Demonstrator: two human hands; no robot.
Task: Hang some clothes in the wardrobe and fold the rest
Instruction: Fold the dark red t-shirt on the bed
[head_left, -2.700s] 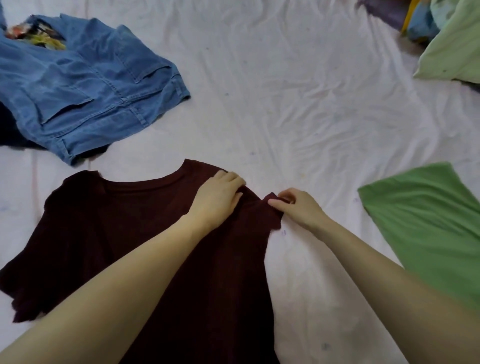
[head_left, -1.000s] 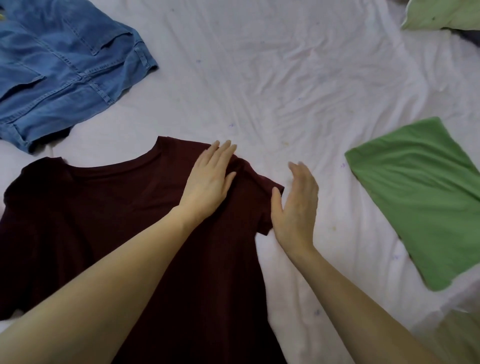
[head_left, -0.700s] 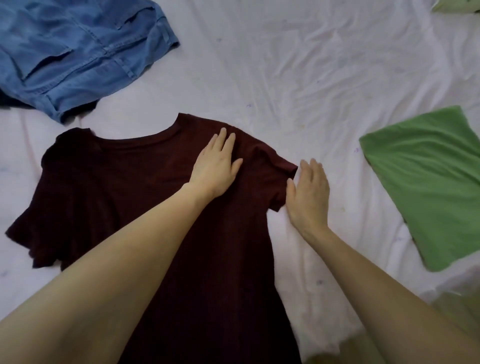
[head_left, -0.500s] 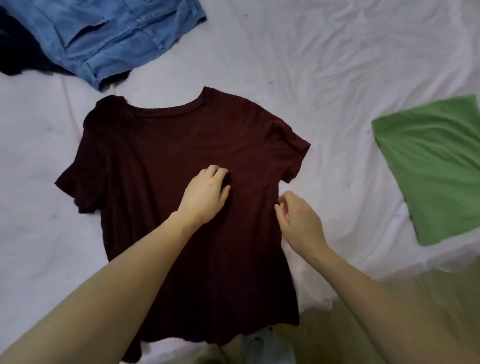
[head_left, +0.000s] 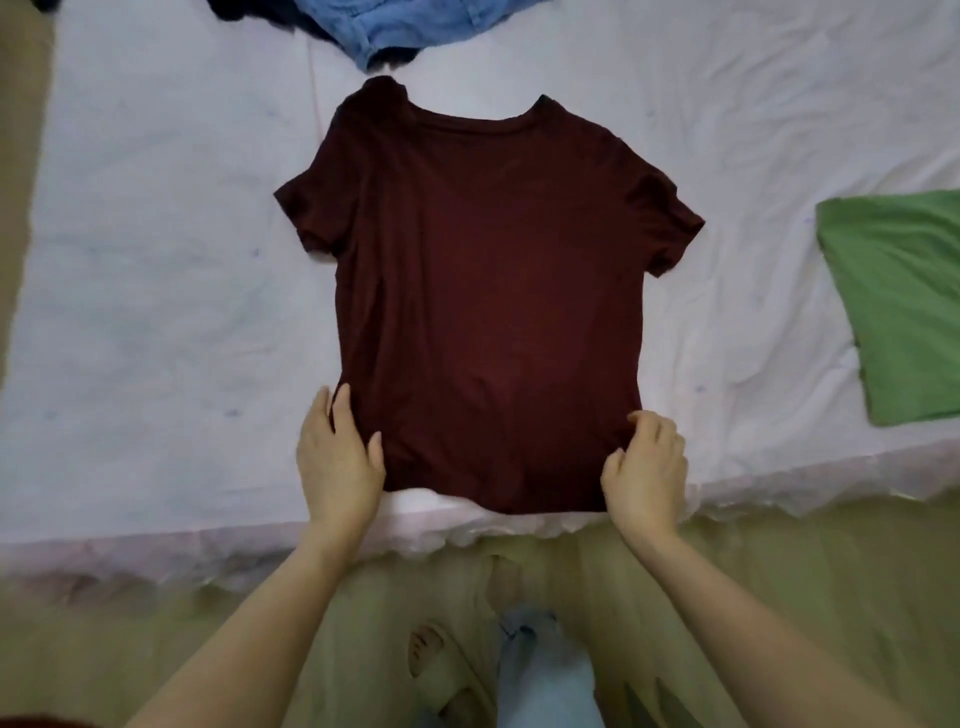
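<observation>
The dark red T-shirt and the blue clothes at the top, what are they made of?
The dark red T-shirt looks like soft, thin knit cloth, probably cotton jersey: matte, lying limp and flat on the sheet, with a ribbed neckline. The blue clothes look like denim: faded blue, thicker, with a stitched hem. The exact fibre cannot be told by sight.

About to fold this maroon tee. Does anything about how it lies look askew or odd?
Mostly flat, but the maroon T-shirt lies slightly tilted, and its hem by the right hand overhangs the edge of the white sheet. No damage shows.
</observation>
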